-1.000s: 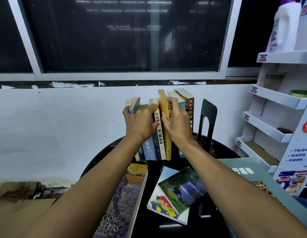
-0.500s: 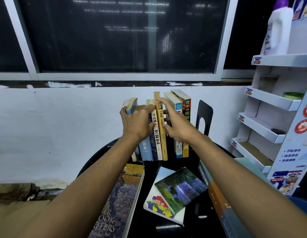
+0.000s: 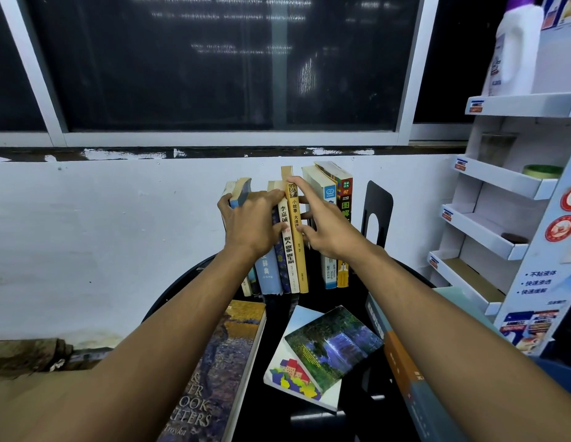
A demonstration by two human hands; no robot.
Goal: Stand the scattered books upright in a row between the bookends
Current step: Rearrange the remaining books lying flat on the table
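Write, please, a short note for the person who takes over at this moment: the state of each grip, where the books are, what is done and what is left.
Left grip: holds the left upright group near the tops.
Right grip: open, index fingertip on the tall yellow book, other fingers in the gap before the two right upright books.
Black bookend stands right of the row, with a gap; left bookend not visible.
Done: both groups stand upright.
Left: close the gap, then stand four flat books: painting-cover book, waterfall book on the white book, teal-orange book.
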